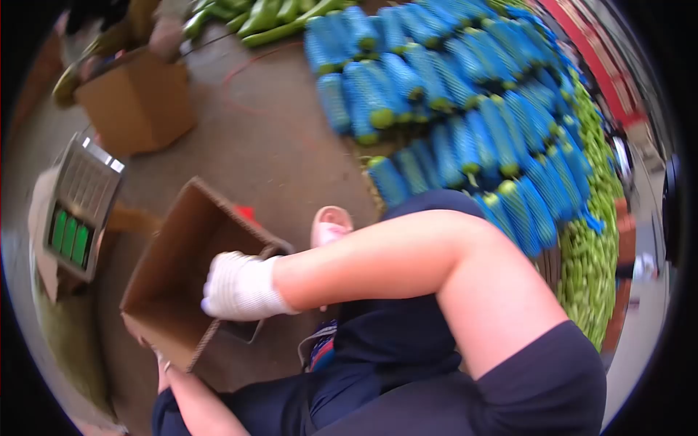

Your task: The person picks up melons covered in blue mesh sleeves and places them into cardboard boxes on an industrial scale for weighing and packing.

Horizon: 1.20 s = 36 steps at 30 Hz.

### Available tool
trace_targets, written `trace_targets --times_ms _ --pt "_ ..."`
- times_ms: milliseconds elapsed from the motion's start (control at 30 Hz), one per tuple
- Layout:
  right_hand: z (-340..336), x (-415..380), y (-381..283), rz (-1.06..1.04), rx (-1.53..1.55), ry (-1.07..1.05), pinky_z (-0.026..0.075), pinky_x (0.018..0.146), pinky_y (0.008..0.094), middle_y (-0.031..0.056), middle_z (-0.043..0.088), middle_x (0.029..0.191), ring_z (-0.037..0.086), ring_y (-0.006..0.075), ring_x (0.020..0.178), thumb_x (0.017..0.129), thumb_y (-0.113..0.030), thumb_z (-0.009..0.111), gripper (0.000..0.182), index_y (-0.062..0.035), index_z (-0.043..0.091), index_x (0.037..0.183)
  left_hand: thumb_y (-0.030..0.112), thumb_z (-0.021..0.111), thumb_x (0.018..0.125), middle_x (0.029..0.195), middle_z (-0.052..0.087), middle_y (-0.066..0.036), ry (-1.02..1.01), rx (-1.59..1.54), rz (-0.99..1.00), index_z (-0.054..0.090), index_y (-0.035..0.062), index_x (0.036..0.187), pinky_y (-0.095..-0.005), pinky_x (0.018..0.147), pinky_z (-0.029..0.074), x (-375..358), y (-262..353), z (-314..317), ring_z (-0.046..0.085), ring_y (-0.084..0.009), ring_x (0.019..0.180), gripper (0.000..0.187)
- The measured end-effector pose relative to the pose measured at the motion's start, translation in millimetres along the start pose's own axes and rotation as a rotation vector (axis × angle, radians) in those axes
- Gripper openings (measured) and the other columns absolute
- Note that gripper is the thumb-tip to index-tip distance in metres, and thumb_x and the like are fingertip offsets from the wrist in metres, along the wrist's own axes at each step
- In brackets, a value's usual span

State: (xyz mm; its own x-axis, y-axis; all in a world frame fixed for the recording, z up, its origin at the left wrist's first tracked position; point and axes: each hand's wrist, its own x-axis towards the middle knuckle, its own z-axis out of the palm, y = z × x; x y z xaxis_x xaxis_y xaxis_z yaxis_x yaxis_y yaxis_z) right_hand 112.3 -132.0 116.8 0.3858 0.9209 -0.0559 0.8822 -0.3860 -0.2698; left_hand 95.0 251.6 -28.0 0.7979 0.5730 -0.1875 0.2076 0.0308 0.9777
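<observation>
A cardboard box (163, 272) with its open top facing me is tilted in front of my legs. My left hand (161, 363) grips its lower left edge, the fingers partly hidden behind the cardboard. My right hand (240, 287), in a white knit glove, reaches into the box opening, curled like a fist. Nothing shows in it. The inside of the box is bare where I can see it.
A scale with a green-lit display (69, 236) stands at the left. Another cardboard box (138, 102) is behind, beside a blurred person. Blue-netted green vegetables (429, 80) lie in rows at the right, with loose long green peppers (273, 18) at the top and a green pile (589, 261) farther right.
</observation>
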Motion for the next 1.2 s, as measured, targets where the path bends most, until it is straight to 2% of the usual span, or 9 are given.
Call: trace_targets --times_ms 167,300,367,433,600,833,933,1000,1200 --pt "-114 -102 20 0.089 -0.023 0.192 0.055 0.072 0.0454 0.0117 0.07 0.084 0.071 0.0319 0.086 0.084 -0.029 0.068 0.023 -0.0069 0.068 0.092 0.026 0.033 0.108 0.158 0.034 -0.011 -0.076 -0.085 0.152 0.026 0.004 0.155 -0.0399 0.121 0.024 8 64 -34 0.034 -0.0252 0.145 0.053" --pt "-127 -299 82 0.875 -0.176 0.552 0.053 0.088 0.0441 0.02 0.067 0.115 0.064 0.0374 0.106 0.086 -0.039 0.069 0.051 -0.0069 0.062 0.126 0.017 0.038 0.107 0.148 0.049 -0.013 -0.005 0.181 0.655 0.043 -0.0012 0.147 -0.0365 0.117 0.032 -71 147 61 0.046 -0.0233 0.136 0.044" --pt "-84 -404 71 1.311 -0.329 0.352 0.052 0.088 0.0474 0.0188 0.069 0.104 0.066 0.0371 0.101 0.09 -0.038 0.062 0.041 -0.0049 0.062 0.113 0.016 0.04 0.107 0.146 0.051 -0.013 -0.121 0.191 0.73 0.044 -0.0021 0.146 -0.0357 0.116 0.033 -99 155 94 0.048 -0.023 0.134 0.044" --pt "-49 -456 30 1.649 0.067 -0.116 0.052 0.092 0.0452 0.0197 0.069 0.103 0.066 0.0362 0.101 0.085 -0.047 0.066 0.053 -0.0043 0.063 0.117 0.014 0.043 0.106 0.145 0.051 -0.013 -0.276 0.406 0.912 0.043 -0.0029 0.146 -0.0341 0.114 0.036 -147 183 132 0.051 -0.0223 0.13 0.044" --pt "88 -518 -42 1.961 -0.077 -0.161 0.052 0.094 0.046 0.0146 0.059 0.127 0.061 0.0326 0.116 0.069 -0.037 0.085 0.09 -0.004 0.042 0.141 0.014 0.042 0.107 0.148 0.049 -0.01 -0.532 0.378 0.836 0.043 -0.0024 0.147 -0.0355 0.114 0.036 -204 179 174 0.051 -0.022 0.131 0.043" --pt "68 -553 -19 1.819 0.267 -0.175 0.053 0.093 0.043 0.021 0.066 0.116 0.066 0.034 0.109 0.065 -0.041 0.083 0.087 0.0027 0.049 0.131 0.016 0.041 0.107 0.148 0.048 -0.013 -0.657 0.334 0.84 0.043 -0.0023 0.147 -0.0385 0.114 0.036 -260 188 190 0.051 -0.0264 0.132 0.044" --pt "30 -560 -40 1.718 1.083 0.421 0.053 0.092 0.0375 0.0173 0.069 0.115 0.068 0.0244 0.103 0.074 -0.037 0.078 0.069 0.0028 0.057 0.127 0.016 0.038 0.108 0.145 0.051 -0.015 -0.731 0.197 0.822 0.042 -0.0028 0.147 -0.0402 0.113 0.038 -295 201 195 0.053 -0.0277 0.127 0.044" --pt "20 -536 -70 1.205 1.7 0.956 0.051 0.098 0.0366 0.013 0.066 0.122 0.065 0.0213 0.108 0.082 -0.035 0.075 0.067 0.0003 0.052 0.134 0.015 0.038 0.106 0.143 0.049 -0.019 -1.117 -0.295 0.331 0.037 -0.0045 0.148 -0.0416 0.111 0.04 -333 213 213 0.056 -0.0293 0.121 0.046" --pt "-16 -454 -98 0.738 1.514 1.094 0.042 0.106 0.0348 0.0104 0.057 0.136 0.054 0.02 0.123 0.088 -0.061 0.066 0.093 0.0002 0.035 0.151 0.058 0.061 0.091 0.15 0.04 -0.024 -1.389 -0.447 -0.513 0.028 -0.0011 0.152 -0.0513 0.113 0.034 -430 167 326 0.039 -0.0364 0.138 0.091"
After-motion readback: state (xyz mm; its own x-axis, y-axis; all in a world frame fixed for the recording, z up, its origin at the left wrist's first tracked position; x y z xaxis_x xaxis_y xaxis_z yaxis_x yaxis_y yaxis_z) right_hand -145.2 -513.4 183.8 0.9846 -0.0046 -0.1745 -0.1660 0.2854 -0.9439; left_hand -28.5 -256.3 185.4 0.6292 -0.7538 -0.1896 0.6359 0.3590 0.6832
